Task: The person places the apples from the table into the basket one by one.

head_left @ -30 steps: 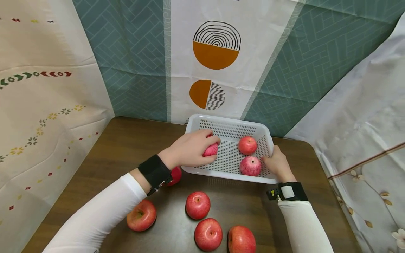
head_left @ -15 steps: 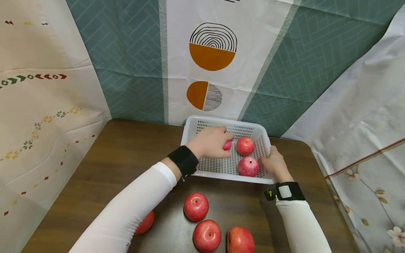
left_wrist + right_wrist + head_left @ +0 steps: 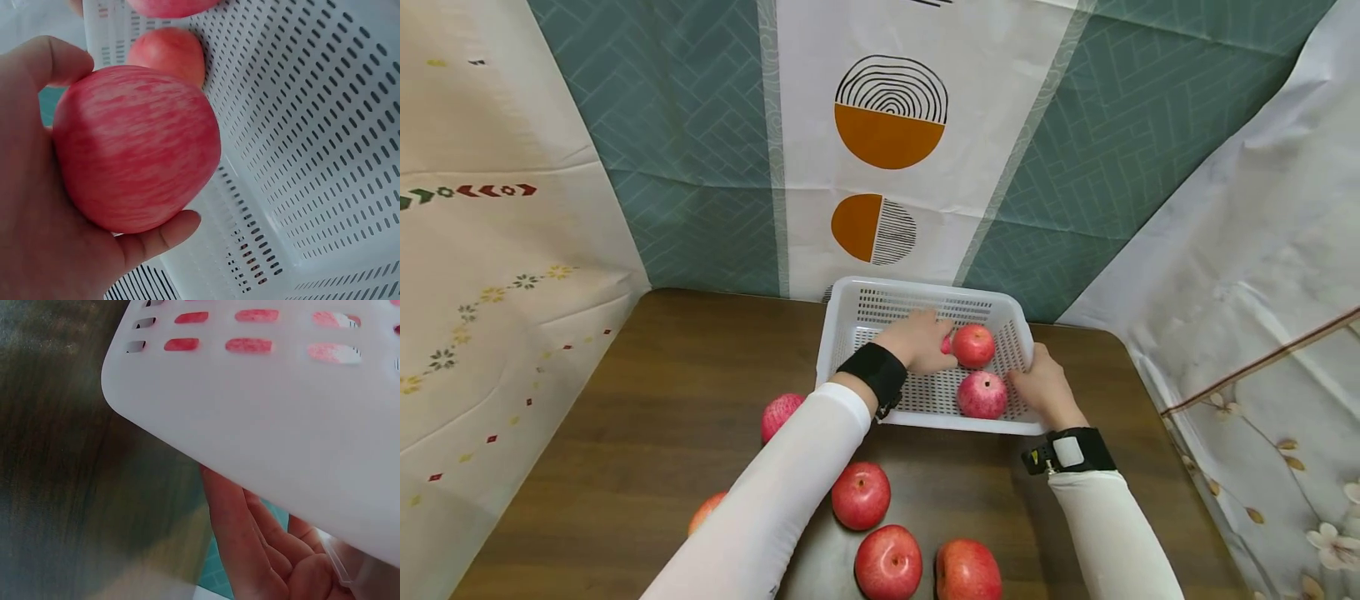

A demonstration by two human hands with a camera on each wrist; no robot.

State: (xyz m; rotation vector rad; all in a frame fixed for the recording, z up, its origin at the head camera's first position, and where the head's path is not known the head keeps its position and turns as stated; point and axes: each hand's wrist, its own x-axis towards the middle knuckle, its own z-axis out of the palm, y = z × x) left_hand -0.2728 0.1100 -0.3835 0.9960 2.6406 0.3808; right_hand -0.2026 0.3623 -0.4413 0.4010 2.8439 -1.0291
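My left hand reaches down into a white plastic basket and holds a red-pink apple. In the left wrist view, thumb and fingers curl round its sides. Only a sliver of that apple shows in the head view. Beside it inside the basket lie a paler red apple and a speckled pink apple. At the basket's right end my right hand grips the rim. Its curled fingers show under the basket's edge in the right wrist view.
On the brown wooden table several more apples lie in front of the basket, among them one red apple and another. A pink apple sits left of the basket, partly behind my left sleeve. Patterned cloth hangs behind.
My left hand has carried its apple from the basket's left side rightward and down, close to the two apples inside. The right hand keeps its grip. The whole scene has shifted slightly left.
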